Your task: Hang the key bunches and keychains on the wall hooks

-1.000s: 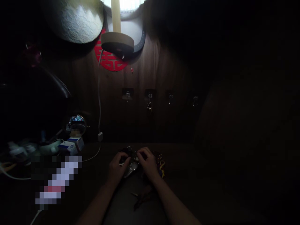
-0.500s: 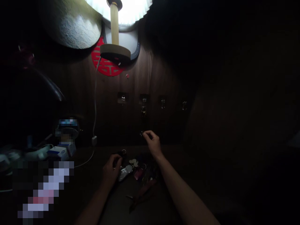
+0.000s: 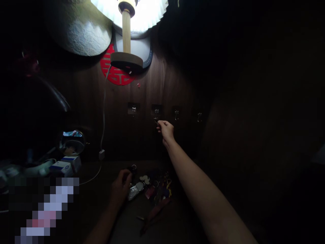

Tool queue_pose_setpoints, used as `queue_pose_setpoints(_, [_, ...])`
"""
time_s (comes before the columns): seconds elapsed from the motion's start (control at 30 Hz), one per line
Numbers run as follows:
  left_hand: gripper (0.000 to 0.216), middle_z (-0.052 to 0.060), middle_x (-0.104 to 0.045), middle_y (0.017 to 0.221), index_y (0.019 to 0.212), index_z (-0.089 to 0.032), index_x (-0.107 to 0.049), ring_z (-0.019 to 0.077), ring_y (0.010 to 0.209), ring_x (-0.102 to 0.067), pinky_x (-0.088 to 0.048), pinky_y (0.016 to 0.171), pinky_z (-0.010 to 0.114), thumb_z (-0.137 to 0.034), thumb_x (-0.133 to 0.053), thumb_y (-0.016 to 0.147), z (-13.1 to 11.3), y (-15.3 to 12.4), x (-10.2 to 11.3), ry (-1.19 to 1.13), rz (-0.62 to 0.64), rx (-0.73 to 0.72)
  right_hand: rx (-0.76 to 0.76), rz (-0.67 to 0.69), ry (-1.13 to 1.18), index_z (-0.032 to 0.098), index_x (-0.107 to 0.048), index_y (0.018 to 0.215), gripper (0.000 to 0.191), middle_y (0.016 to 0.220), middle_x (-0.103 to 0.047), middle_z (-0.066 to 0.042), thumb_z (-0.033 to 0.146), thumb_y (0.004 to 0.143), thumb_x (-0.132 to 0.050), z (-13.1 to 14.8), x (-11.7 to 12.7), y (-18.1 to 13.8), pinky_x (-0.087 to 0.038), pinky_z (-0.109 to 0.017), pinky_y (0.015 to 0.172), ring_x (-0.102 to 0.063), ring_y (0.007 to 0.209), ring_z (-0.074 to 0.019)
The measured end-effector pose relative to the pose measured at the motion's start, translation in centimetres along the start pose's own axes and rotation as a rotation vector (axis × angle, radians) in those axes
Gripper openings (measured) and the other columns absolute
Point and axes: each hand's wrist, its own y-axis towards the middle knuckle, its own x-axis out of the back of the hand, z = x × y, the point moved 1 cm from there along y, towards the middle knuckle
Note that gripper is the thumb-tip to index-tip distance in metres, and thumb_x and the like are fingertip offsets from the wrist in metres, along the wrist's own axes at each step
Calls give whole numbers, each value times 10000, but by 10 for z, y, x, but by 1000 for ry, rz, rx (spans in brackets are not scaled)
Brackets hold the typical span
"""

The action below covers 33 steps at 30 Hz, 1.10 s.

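Observation:
In dim light my right hand (image 3: 166,130) is raised to the dark wooden wall, fingers pinched on a small metal ring or key (image 3: 155,120) right below the second wall hook (image 3: 156,110). My left hand (image 3: 120,189) rests on the dark tabletop, fingers curled beside a pile of keys and key fobs (image 3: 148,188), touching a silvery fob (image 3: 135,190). What the left fingers hold, if anything, is hidden in the dark.
A row of several small hooks (image 3: 133,109) runs along the wall. Above hangs a lit lamp (image 3: 128,30) with a white cable (image 3: 103,112). Small boxes (image 3: 64,165), a round mirror (image 3: 73,141) and clutter sit at the left. A reddish tool (image 3: 154,213) lies near the table's front.
My right hand left the key pile, rose with a small metal piece and now reaches the second hook. My left hand stayed by the keys on the table.

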Motion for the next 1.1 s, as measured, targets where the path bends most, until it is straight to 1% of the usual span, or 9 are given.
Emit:
queue_pose_setpoints(0.1, [225,-36,-632,628,803,-242,-539,147,555,-616,-481,550,234,-450,-460,765,-1,0,0,-10,-8,11,-55,-39,20,159,-556,654,64,567,-567,56,190,709,-566,2,-10,5,-327,-125,381,-503,438,-38])
queue_pose_setpoints(0.27, [212,-53,-616,595,804,-251,-541,142,541,-612,-473,542,229,-443,-461,766,0,-1,-1,-22,0,37,-93,-99,-19,159,-524,626,94,496,-532,62,150,718,-533,-2,-17,10,-283,-136,340,-461,370,-41])
queue_pose_setpoints(0.4, [205,-51,-623,612,804,-250,-539,142,559,-620,-475,554,230,-437,-462,770,0,-1,-1,-24,-6,28,-54,-110,-78,153,-524,568,128,446,-513,64,137,689,-561,-5,-20,9,-291,-154,366,-415,363,-44])
queue_pose_setpoints(0.53, [211,-47,-620,615,809,-244,-533,138,554,-615,-474,563,230,-437,-454,778,-2,-1,1,-18,9,15,9,-103,-123,160,-508,521,158,427,-498,68,147,657,-588,-11,-18,6,-332,-174,435,-426,406,-59])
queue_pose_setpoints(0.67, [219,-38,-619,621,806,-241,-532,146,558,-614,-473,564,241,-438,-439,786,-3,-2,2,4,-12,10,51,-73,-151,167,-524,545,127,461,-517,62,207,644,-593,-21,-7,-2,-350,-198,475,-450,447,-81])
queue_pose_setpoints(0.8, [215,-28,-628,647,806,-241,-532,158,593,-625,-482,599,258,-433,-438,787,-3,-1,3,29,-5,6,75,-11,-180,171,-552,571,135,505,-539,53,281,615,-616,-36,9,-20,-353,-207,487,-469,485,-95])
queue_pose_setpoints(0.93, [226,-24,-633,663,810,-243,-542,160,610,-628,-483,600,259,-441,-435,790,-4,-1,4,32,-3,9,76,46,-217,174,-568,579,199,518,-543,40,364,588,-629,-57,27,-45,-357,-217,483,-479,510,-114])
queue_pose_setpoints(1.0, [224,-24,-634,663,812,-242,-546,159,613,-627,-482,597,257,-437,-436,789,-4,-2,4,35,-12,17,102,94,-272,178,-572,587,222,527,-544,34,395,603,-615,-70,36,-61,-364,-222,496,-482,526,-121])
queue_pose_setpoints(1.1, [215,-28,-636,666,813,-241,-546,152,609,-624,-479,595,250,-429,-444,786,-3,-2,3,36,-24,16,151,170,-380,183,-583,609,223,571,-575,17,400,662,-572,-89,49,-86,-394,-238,556,-512,581,-139])
